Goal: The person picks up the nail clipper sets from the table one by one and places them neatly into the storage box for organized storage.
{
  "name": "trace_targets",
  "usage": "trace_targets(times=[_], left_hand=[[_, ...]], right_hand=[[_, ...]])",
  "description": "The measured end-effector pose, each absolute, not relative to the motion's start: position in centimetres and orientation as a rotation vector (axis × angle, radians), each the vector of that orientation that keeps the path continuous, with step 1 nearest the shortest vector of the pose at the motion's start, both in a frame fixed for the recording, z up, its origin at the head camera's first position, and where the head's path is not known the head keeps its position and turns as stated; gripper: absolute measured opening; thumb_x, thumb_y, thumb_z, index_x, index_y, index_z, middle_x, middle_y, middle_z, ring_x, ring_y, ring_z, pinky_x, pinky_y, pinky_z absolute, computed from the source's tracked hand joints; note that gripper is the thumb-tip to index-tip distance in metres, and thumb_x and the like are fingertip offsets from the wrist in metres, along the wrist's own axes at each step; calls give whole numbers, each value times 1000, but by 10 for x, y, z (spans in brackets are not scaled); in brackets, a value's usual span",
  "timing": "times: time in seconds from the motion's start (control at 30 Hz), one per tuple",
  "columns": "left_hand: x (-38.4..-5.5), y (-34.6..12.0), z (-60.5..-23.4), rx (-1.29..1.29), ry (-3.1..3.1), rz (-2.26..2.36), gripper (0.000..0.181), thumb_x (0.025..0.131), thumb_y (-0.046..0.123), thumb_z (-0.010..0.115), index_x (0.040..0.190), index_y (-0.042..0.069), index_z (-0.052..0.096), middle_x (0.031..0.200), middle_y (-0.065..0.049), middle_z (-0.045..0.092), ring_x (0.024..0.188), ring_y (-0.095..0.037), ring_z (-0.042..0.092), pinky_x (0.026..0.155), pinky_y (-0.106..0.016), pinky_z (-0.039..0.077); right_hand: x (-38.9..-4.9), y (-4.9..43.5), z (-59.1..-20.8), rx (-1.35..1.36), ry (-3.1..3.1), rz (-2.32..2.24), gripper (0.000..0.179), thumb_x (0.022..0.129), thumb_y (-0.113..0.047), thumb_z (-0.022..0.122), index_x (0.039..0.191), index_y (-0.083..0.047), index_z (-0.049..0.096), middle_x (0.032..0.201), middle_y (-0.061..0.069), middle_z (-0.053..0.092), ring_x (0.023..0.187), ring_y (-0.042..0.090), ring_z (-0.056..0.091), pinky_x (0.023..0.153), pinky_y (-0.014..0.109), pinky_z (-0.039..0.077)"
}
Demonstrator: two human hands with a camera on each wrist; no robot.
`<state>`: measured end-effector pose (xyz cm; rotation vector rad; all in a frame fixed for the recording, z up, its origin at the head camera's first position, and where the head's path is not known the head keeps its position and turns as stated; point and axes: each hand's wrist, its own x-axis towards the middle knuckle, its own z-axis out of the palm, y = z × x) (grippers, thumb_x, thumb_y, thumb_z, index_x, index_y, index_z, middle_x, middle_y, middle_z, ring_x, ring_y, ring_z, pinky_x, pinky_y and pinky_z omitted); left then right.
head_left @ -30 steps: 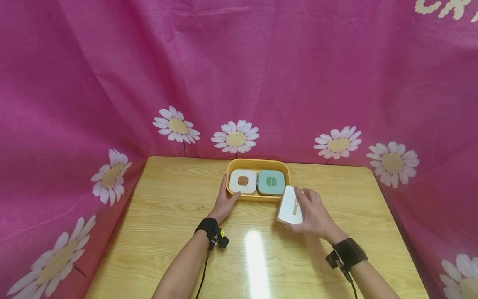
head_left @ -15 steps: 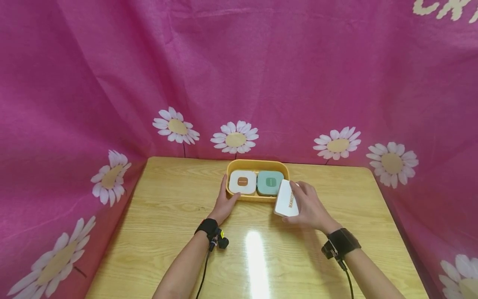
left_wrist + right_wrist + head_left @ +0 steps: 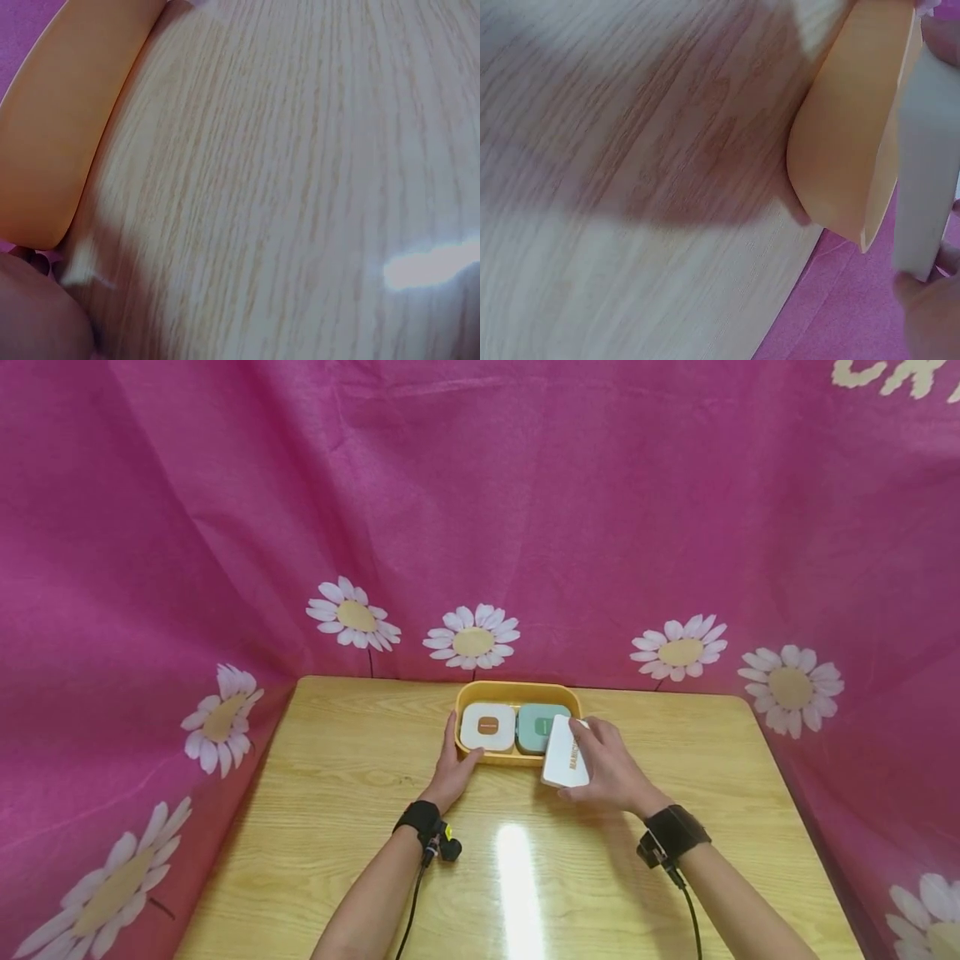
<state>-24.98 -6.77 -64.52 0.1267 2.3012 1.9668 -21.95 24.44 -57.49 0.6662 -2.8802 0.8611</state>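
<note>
A yellow storage bin (image 3: 517, 692) stands on the table, holding a white rounded-square case (image 3: 480, 740) with a brown centre and a green one (image 3: 530, 724) beside it. My left hand (image 3: 452, 774) rests against the bin's left front corner, fingers straight along the side and thumb at the front wall. In my right hand (image 3: 611, 768), a white manicure box (image 3: 558, 756) with gold lettering is pinched between thumb and fingers. The box is tilted above the bin's right front corner and covers part of the green case. Fingertips (image 3: 922, 292) show at the box's end in the right wrist view.
The wooden table (image 3: 337, 760) reaches back to a pink curtain (image 3: 570, 527) with daisies. A bright light reflection (image 3: 517, 885) lies on the tabletop. Each wrist wears a black strap (image 3: 678, 831) with a camera and cable.
My right hand has carried the white manicure box leftward and slightly away from me, from beside the bin's right front corner to over it. The left hand and bin have stayed in place.
</note>
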Motion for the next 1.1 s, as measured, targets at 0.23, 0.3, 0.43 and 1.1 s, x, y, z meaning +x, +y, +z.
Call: trace_targets(times=[0.23,0.3,0.43,1.1], left_hand=[[-256,-66,-655,149,2306,1948,92,103,19,62,170,20,0,177,-10,5,161,-32,9,127,-57,16],[-254,-65,-650,146,2293,1962,91,103,18,62,170,20,1,177,-10,5,161,-33,9,127,-57,16],[-255,-67,-650,126,2297,1955,91,104,18,63,170,24,1,177,-6,5,161,-29,10,128,-55,17],[-256,-65,-659,103,2339,1948,92,101,20,62,170,22,1,177,-9,9,160,-33,14,126,-60,19]], right_hand=[[-236,244,-574,686,-2838,859,120,64,-41,99,161,-5,36,155,30,36,142,45,33,111,66,40],[-239,243,-572,693,-2829,862,119,64,-41,98,160,-5,37,154,31,36,141,46,34,111,67,39],[-245,238,-569,704,-2831,872,119,64,-40,99,159,-6,38,154,32,36,142,47,33,112,67,38],[-287,235,-580,659,-2945,814,120,69,-51,93,159,4,35,146,33,44,130,46,43,105,63,43]])
